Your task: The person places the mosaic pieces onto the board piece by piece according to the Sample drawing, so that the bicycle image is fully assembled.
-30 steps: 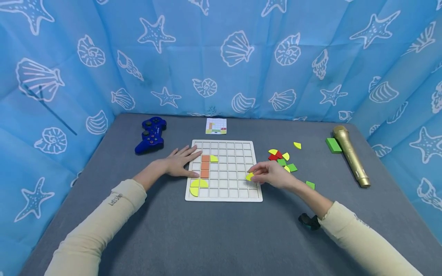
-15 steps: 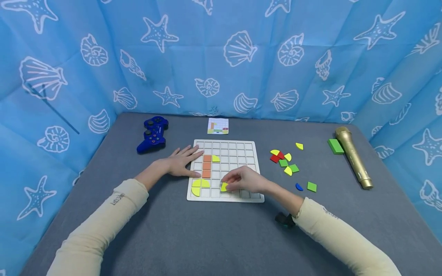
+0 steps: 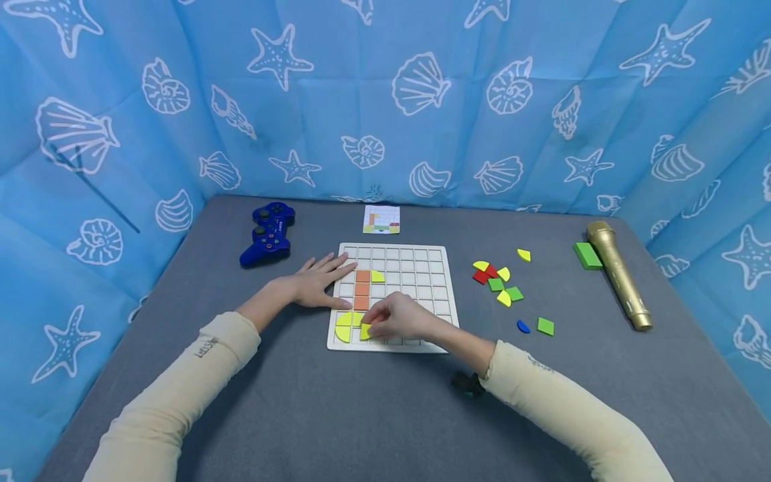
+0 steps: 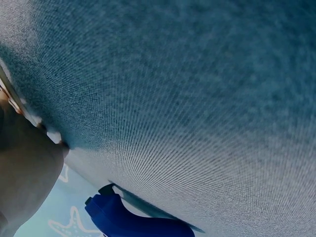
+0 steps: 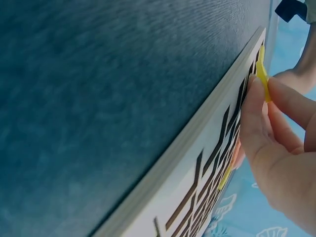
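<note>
My right hand (image 3: 400,317) pinches a yellow quarter-circle tile (image 3: 365,331) between thumb and fingers, right at the lower left of the white grid board (image 3: 447,294). In the right wrist view the pinched tile (image 5: 263,81) stands close over the board's squares. Beside it, three yellow quarter-circle tiles (image 3: 343,333) form most of a disc. My left hand (image 3: 316,282) lies with spread, straight fingers on the board's left edge. Near its fingers, a column of orange square tiles (image 3: 362,289) sits in the grid, with a yellow quarter-circle tile (image 3: 377,276) at its top right.
Several loose red, green and yellow tiles (image 3: 496,284) lie right of the board, with a blue piece (image 3: 523,327) nearer. Behind the board lies a pattern card (image 3: 381,219). A blue game controller (image 3: 268,234) is at left; a gold microphone (image 3: 619,276) and green block (image 3: 587,256) are at right.
My right hand has carried the yellow quarter-circle tile leftward from the board's right side to beside the three yellow tiles. The left hand has stayed on the board's left edge.
</note>
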